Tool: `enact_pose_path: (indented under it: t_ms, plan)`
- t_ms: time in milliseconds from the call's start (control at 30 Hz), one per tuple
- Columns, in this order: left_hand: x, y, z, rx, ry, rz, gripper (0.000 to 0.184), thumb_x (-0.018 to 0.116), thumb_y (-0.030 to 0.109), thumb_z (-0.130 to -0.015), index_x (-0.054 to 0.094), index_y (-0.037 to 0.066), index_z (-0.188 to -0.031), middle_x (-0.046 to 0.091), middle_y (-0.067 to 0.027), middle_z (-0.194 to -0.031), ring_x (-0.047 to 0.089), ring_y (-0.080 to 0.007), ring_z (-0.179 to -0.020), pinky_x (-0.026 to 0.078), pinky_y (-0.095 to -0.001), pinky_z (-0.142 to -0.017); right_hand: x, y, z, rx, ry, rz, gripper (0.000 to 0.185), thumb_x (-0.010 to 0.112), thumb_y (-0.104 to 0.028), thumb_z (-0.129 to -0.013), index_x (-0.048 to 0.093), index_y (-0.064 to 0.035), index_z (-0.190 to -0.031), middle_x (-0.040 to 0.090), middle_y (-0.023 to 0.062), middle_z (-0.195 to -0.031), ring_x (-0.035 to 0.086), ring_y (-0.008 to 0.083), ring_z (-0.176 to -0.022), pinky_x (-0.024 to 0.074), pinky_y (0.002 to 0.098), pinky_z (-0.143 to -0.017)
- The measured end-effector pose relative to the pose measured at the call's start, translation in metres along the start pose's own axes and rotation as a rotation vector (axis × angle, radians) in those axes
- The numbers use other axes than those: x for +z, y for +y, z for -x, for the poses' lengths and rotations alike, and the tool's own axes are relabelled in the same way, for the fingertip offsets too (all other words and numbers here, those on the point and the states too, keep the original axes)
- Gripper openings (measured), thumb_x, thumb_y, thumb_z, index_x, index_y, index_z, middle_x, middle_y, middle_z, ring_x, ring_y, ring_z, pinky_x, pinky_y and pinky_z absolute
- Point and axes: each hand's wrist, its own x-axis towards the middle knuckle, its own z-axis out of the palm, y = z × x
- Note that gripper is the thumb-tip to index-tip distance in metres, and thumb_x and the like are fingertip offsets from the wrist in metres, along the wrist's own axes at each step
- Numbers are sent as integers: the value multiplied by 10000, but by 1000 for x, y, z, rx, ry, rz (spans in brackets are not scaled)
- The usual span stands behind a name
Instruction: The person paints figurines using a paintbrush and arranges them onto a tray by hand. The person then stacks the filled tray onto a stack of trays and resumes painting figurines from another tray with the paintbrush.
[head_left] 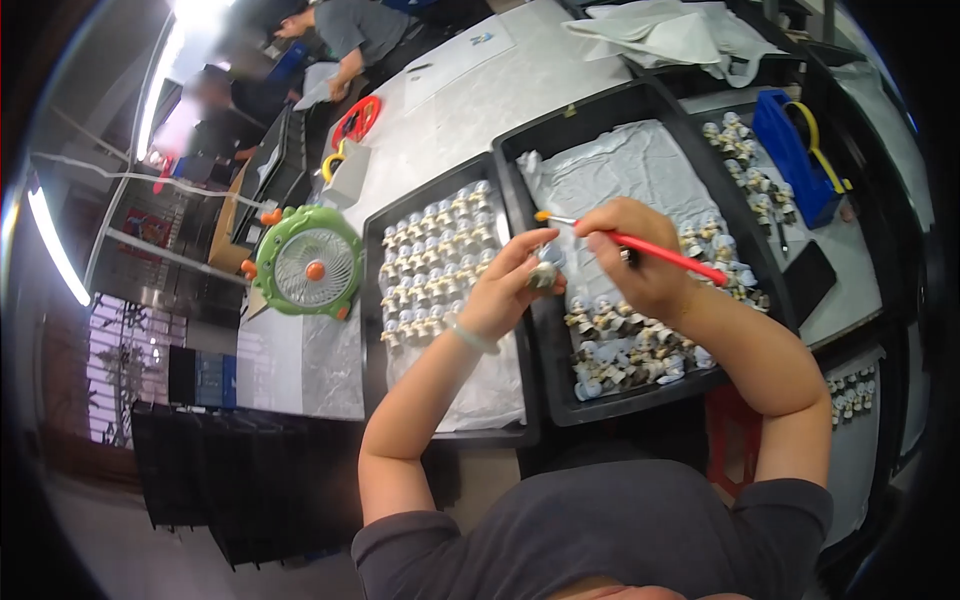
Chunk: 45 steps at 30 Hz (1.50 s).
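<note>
In the head view my left hand point(507, 287) pinches a small figurine point(545, 268) with a pale blue top, over the inner edges of two black trays. My right hand point(640, 255) is closed round a red-handled paintbrush point(672, 258). Its orange-brown tip points left, just above the figurine; whether they touch I cannot tell. Beneath my right hand, the right tray point(645, 400) holds a heap of similar figurines point(640, 350) on crumpled white paper. Left of my left hand, more figurines point(432, 262) stand in neat rows in the left tray point(372, 290).
A green fan point(310, 262) stands left of the trays. Behind it are a white tape dispenser point(346, 172) and a red ring-shaped item point(357, 120). At the right sit a blue tape dispenser point(795, 155) and more figurines point(735, 140). Another person point(365, 35) works at the table's far end.
</note>
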Motion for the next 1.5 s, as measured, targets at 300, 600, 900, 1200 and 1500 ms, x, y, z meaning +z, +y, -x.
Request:
enact_pose_path:
  t_ms: [300, 600, 900, 1200, 1500]
  plan:
    - [-10, -5, 65, 165, -181, 259, 834, 663, 83, -576, 287, 119, -1320, 346, -198, -1311, 443, -225, -1011, 336, -362, -875, 6, 4, 8, 126, -197, 53, 62, 524, -64, -808, 571, -49, -845, 581, 79, -756, 544, 221, -659, 430, 305, -601]
    - [5, 0, 74, 298, 115, -982, 752, 818, 314, -592, 396, 25, -1144, 474, -119, -1078, 489, -223, -976, 416, -348, -818, 6, 13, 9, 197, -203, 28, 82, 519, -93, -825, 573, -34, -843, 581, 87, -756, 547, 187, -670, 427, 281, -613]
    - [7, 5, 72, 487, 329, -1518, 518, 742, 463, -523, 578, 93, -846, 457, -26, -682, 453, -194, -636, 299, -316, -606, 9, 11, 11, 227, -210, -11, 92, 503, -62, -814, 577, -18, -846, 581, 85, -763, 536, 161, -660, 421, 269, -609]
    - [-4, 7, 74, 437, 297, -1412, 510, 737, 466, -560, 584, 71, -844, 530, -46, -729, 519, -208, -695, 353, -331, -653, 9, 14, 12, 274, -219, -21, 104, 494, -61, -825, 580, -12, -857, 571, 68, -753, 521, 119, -643, 408, 247, -598]
    - [-120, 29, 172, -191, 653, -1485, 632, 756, 136, -560, 474, 60, -1120, 571, -120, -1005, 547, -278, -960, 427, -335, -810, 10, 13, 10, 196, -190, -66, 107, 468, -12, -817, 567, 3, -859, 561, 79, -742, 507, 126, -620, 391, 248, -566]
